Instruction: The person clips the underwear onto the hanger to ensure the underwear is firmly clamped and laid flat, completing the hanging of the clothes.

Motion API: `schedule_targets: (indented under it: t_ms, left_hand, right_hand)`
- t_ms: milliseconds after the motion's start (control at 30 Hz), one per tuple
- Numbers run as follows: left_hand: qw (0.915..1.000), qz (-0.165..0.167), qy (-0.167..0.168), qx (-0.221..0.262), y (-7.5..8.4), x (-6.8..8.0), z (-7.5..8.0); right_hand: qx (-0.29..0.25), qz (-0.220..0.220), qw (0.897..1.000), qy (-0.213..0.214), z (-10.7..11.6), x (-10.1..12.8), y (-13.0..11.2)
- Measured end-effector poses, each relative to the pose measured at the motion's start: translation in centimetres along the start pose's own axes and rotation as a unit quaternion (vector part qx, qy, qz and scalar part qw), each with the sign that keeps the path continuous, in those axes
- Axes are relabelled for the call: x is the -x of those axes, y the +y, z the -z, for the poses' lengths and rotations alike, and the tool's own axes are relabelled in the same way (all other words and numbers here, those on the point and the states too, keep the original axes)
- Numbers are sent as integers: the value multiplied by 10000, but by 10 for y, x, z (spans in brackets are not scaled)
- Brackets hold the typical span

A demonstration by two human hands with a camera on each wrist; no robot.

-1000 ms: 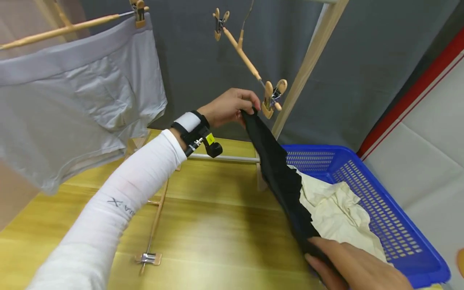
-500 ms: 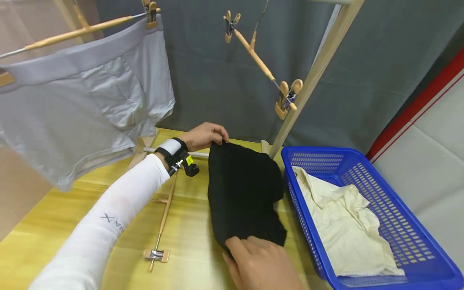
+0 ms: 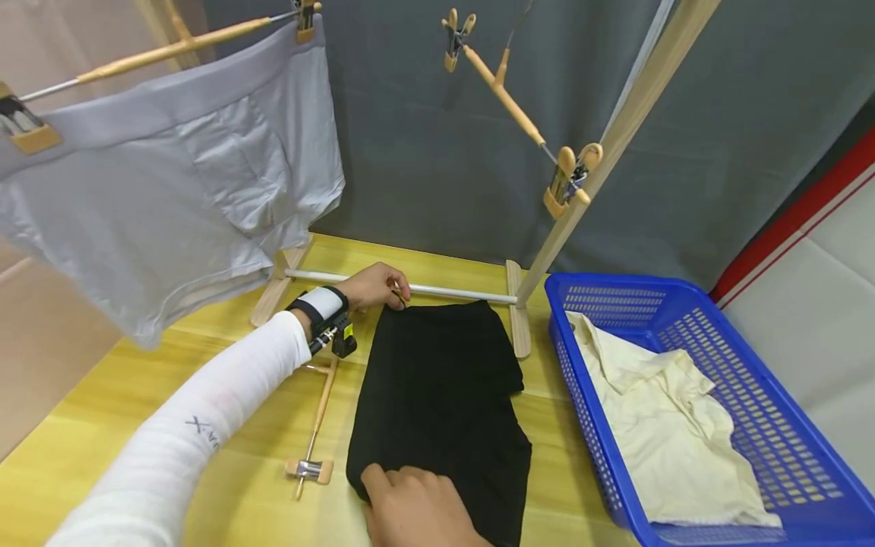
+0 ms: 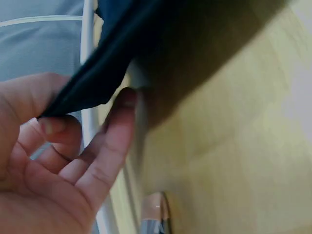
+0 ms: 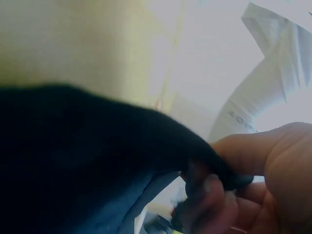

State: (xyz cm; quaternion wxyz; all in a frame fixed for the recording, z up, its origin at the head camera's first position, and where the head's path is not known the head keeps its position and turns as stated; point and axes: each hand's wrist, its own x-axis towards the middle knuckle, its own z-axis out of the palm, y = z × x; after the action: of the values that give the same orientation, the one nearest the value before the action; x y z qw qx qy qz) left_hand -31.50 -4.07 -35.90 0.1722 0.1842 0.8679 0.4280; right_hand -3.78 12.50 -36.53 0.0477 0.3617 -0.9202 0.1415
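Black boxer briefs [image 3: 440, 395] stretch between my hands over the table, waistband edge toward the left and the crotch notch on the right. At the far corner, my left hand [image 3: 376, 287] pinches the waistband; the left wrist view shows thumb and forefinger on the dark cloth [image 4: 92, 85], other fingers loosely bent. My right hand [image 3: 415, 507] grips the near waistband corner, and in the right wrist view the dark fabric [image 5: 87, 151] sits between its thumb and curled fingers. In the head view, the right hand's fingertips are hidden beneath the cloth.
Grey boxer briefs [image 3: 184, 182] hang from a clip hanger at the left. Another clip hanger [image 3: 506, 95] hangs beside the wooden post [image 3: 629, 129]. A third hanger [image 3: 321, 410] lies on the table. At right, a blue basket [image 3: 731, 334] holds a cream cloth [image 3: 673, 425].
Both hands have moved left and the left hand has come down, lowering the black boxer briefs toward the table. The garment has turned from edge-on to spread flat.
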Motion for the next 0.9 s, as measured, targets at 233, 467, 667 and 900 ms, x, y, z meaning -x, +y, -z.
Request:
schedule_targets:
  t_ms: [233,467,667,900]
  left_hand:
    - [9975,616,31,333,4,8,4]
    - [9942,546,195,902,5,13,3]
    - [9917,771,165,1016,4,21,-1]
    - [9944,563,287,845,-4,35,-2]
  right_hand:
    - [17,212,9943,-1048,-5,-14,-2]
    - [-179,-342,9992,-110,33,-37,15]
    - [-528,-1469,9821,1056,50,-84,61]
    - [-1513,-1929,9666,751,26,-139,114]
